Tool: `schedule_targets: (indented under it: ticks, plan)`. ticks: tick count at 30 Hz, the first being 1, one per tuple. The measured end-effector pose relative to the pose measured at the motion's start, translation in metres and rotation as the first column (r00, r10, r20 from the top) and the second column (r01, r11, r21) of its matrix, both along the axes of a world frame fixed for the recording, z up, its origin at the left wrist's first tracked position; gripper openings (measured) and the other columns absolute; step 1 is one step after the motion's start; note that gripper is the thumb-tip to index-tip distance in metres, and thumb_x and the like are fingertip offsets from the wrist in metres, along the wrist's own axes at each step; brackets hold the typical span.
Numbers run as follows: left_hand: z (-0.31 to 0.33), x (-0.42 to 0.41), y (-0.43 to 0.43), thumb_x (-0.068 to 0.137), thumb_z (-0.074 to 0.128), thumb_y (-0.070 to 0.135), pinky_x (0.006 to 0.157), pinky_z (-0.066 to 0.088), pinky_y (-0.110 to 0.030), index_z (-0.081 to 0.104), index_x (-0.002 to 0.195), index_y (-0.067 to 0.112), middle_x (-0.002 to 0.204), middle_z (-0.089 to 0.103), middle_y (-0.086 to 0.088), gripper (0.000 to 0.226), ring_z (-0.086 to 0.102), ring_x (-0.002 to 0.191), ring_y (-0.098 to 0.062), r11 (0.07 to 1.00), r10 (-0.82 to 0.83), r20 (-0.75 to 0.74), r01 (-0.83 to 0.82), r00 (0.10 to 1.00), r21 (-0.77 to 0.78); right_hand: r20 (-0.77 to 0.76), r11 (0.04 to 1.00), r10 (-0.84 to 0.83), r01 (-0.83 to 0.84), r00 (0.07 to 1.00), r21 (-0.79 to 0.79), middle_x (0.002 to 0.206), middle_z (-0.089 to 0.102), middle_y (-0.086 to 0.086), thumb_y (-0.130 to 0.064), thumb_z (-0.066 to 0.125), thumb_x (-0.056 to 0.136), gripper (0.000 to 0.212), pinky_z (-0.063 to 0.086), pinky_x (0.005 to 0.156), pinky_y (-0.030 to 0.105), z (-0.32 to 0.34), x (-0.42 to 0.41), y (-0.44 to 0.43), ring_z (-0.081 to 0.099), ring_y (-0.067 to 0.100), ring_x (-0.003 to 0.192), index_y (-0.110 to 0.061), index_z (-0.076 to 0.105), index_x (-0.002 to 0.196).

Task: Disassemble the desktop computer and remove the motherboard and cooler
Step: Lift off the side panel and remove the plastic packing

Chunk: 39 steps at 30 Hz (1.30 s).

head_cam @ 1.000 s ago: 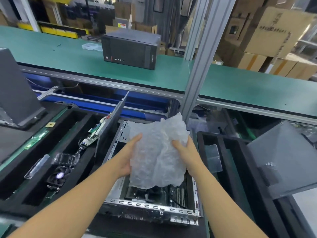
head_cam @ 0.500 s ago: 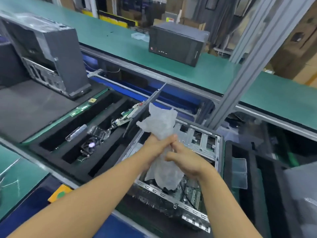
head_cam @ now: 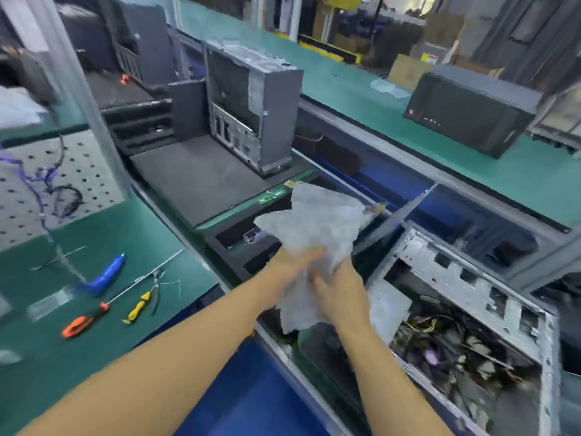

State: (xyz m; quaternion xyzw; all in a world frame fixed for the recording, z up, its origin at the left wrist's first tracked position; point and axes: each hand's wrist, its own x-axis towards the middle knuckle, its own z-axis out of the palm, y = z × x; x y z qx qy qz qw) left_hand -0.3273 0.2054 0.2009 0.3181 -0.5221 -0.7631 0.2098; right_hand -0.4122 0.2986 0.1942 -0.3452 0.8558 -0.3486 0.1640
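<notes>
Desktop computer chassis (head_cam: 465,278) of bare grey metal lies open on its side at lower right, with tangled cables showing inside. Over its near-left corner the left hand (head_cam: 290,264) and right hand (head_cam: 338,297), touching each other, curl their fingers tight round a crumpled, translucent white bubble-wrap sheet (head_cam: 317,221). An orange-handled screwdriver (head_cam: 83,322) and yellow-handled pliers (head_cam: 138,306) lie on the green bench mat (head_cam: 47,357) at left.

Bare hands and forearms, nothing worn.
The left hand (head_cam: 290,267) and right hand (head_cam: 341,298) are uncovered; the left forearm (head_cam: 188,357) and right forearm (head_cam: 390,372) are bare to the frame's edge.
</notes>
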Motion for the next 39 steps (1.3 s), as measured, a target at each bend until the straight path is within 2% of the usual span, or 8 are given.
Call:
schedule_targets:
  ticks: [5, 10, 16, 22, 27, 30, 35, 39]
  plan:
    - [-0.016, 0.111, -0.048, 0.096, 0.061, 0.010, 0.063, 0.054, -0.021, 0.063, 0.105, 0.013, 0.084, 0.069, 0.000, 0.009, 0.066, 0.072, -0.010, 0.996, 0.074, 0.065, -0.077, 0.995, 0.044, -0.473, 0.932, 0.317, -0.178, 0.822, 0.316, 0.115, 0.049, 0.007, -0.026, 0.043, 0.099, 0.026, 0.035, 0.071, 0.035, -0.018, 0.116, -0.071, 0.058, 0.030, 0.094, -0.015, 0.061, 0.115]
    - [-0.043, 0.227, -0.086, 0.092, 0.067, 0.026, 0.101, 0.050, -0.042, 0.063, 0.123, 0.008, 0.117, 0.071, -0.009, 0.035, 0.067, 0.108, -0.024, 0.979, 0.080, 0.097, -0.097, 0.992, 0.182, -0.174, 0.851, 0.471, -0.392, 0.865, 0.350, 0.127, 0.043, 0.007, -0.027, 0.051, 0.090, 0.052, 0.041, 0.094, 0.038, -0.032, 0.205, -0.133, 0.049, 0.032, 0.116, -0.021, 0.041, 0.140]
    - [-0.091, 0.338, -0.113, 0.082, 0.079, 0.032, 0.071, 0.058, -0.024, 0.067, 0.116, 0.023, 0.102, 0.076, 0.002, 0.037, 0.073, 0.093, -0.013, 0.867, 0.464, 0.197, -0.489, 0.864, 0.100, 0.479, 0.588, 0.662, -0.796, 0.577, 0.146, 0.137, 0.044, 0.005, -0.023, 0.056, 0.093, 0.047, 0.046, 0.090, 0.023, -0.056, 0.296, -0.164, 0.049, 0.017, 0.119, -0.020, 0.037, 0.136]
    - [-0.140, 0.445, -0.129, 0.080, 0.079, 0.040, 0.085, 0.059, -0.040, 0.065, 0.110, 0.012, 0.099, 0.076, -0.007, 0.044, 0.072, 0.095, -0.024, 0.642, 0.655, 0.350, -0.738, 0.669, 0.207, 0.540, 0.579, 0.666, -0.813, 0.515, 0.062, 0.156, 0.023, -0.002, -0.030, 0.069, 0.091, 0.096, 0.030, 0.116, 0.032, -0.094, 0.364, -0.174, 0.031, 0.016, 0.143, -0.022, 0.001, 0.158]
    - [-0.152, 0.498, -0.159, 0.072, 0.087, 0.040, 0.097, 0.053, -0.048, 0.057, 0.125, 0.003, 0.119, 0.067, -0.015, 0.071, 0.066, 0.107, -0.033, 0.376, 0.845, 0.412, -0.927, 0.341, -0.004, 0.437, 0.459, 0.784, -0.886, 0.442, 0.072, 0.164, 0.006, 0.002, -0.031, 0.065, 0.094, 0.083, 0.017, 0.121, 0.034, -0.123, 0.411, -0.191, 0.015, 0.019, 0.150, -0.031, 0.013, 0.157]
    - [-0.156, 0.508, -0.169, 0.063, 0.088, 0.052, 0.104, 0.043, -0.048, 0.034, 0.144, -0.003, 0.141, 0.047, -0.023, 0.111, 0.049, 0.127, -0.040, 0.391, 0.769, 0.638, -0.813, 0.030, -0.432, 0.414, 0.295, 0.815, -0.905, 0.405, 0.305, 0.165, -0.019, 0.006, -0.041, 0.060, 0.095, 0.083, 0.009, 0.123, 0.041, -0.146, 0.431, -0.200, 0.000, 0.033, 0.152, -0.030, 0.008, 0.159]
    - [-0.164, 0.513, -0.152, 0.069, 0.083, 0.048, 0.105, 0.030, -0.051, 0.028, 0.148, 0.009, 0.149, 0.032, -0.019, 0.105, 0.035, 0.133, -0.039, 0.247, 0.871, 0.431, -0.549, -0.235, -0.798, 0.441, 0.357, 0.759, -0.873, 0.479, 0.333, 0.165, -0.013, 0.009, -0.026, 0.051, 0.098, 0.082, 0.020, 0.119, 0.037, -0.162, 0.445, -0.207, 0.014, 0.028, 0.152, -0.027, -0.004, 0.159]
    - [-0.173, 0.509, -0.139, 0.081, 0.052, 0.047, 0.090, 0.032, -0.045, 0.063, 0.118, 0.024, 0.131, 0.053, -0.002, 0.045, 0.051, 0.120, -0.027, 0.223, 0.935, 0.271, 0.214, 0.229, -0.951, 0.381, 0.447, 0.749, -0.838, 0.542, 0.313, 0.162, 0.005, 0.014, -0.008, 0.042, 0.095, 0.068, 0.029, 0.114, 0.035, -0.168, 0.443, -0.203, 0.029, 0.030, 0.144, -0.026, 0.017, 0.156]
